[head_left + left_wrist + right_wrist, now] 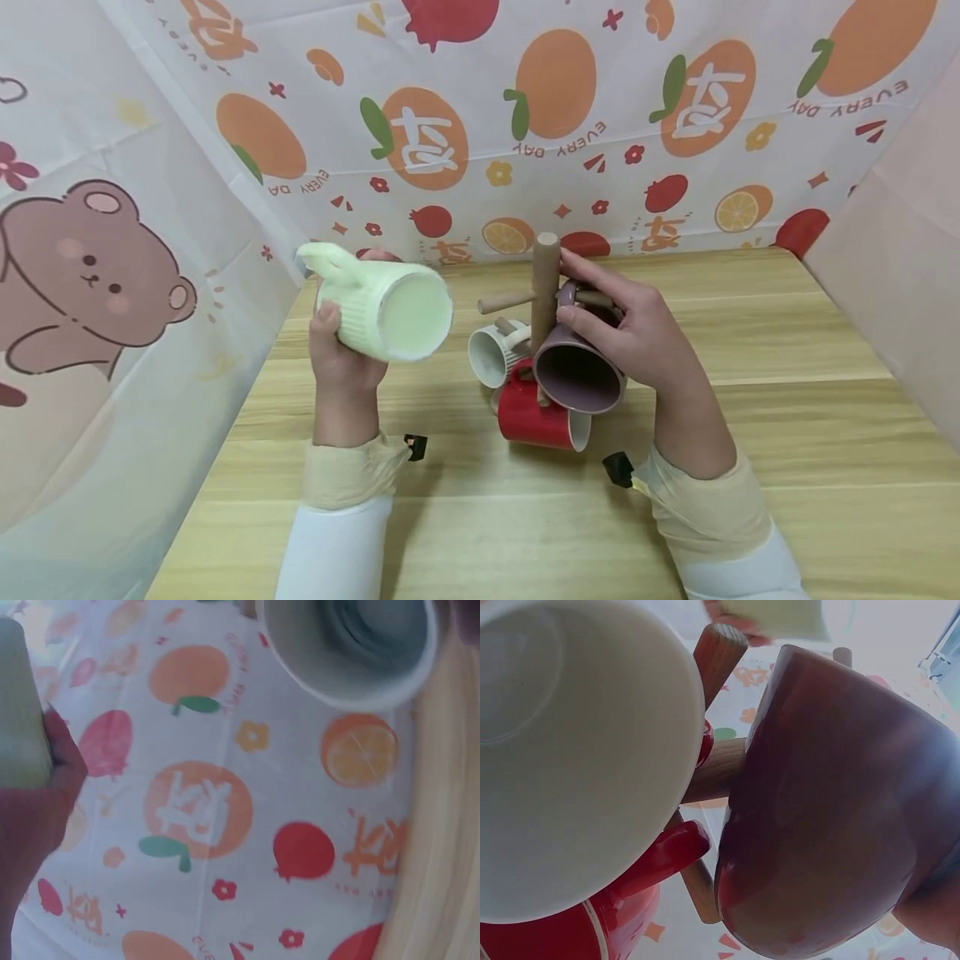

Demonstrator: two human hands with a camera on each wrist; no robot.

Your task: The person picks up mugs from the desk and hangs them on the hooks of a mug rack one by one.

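My left hand (341, 350) grips a pale green ribbed mug (360, 308) in the air, its handle to the upper left and a flat round end facing the head camera. The same mug (21, 712) shows at the left edge of the left wrist view. My right hand (637, 333) holds a purple mug (581, 367) near its handle, fingers and thumb on either side of a peg of the wooden mug rack (546, 283). The purple mug's mouth tilts down and forward. In the right wrist view its body (832, 810) hides part of the rack.
A white ribbed mug (491, 354) and a red mug (536, 417) with a white inside hang low on the rack. One upper-left peg (506, 302) carries no mug. The wooden table (480, 525) meets a fruit-print cloth (487, 192) behind.
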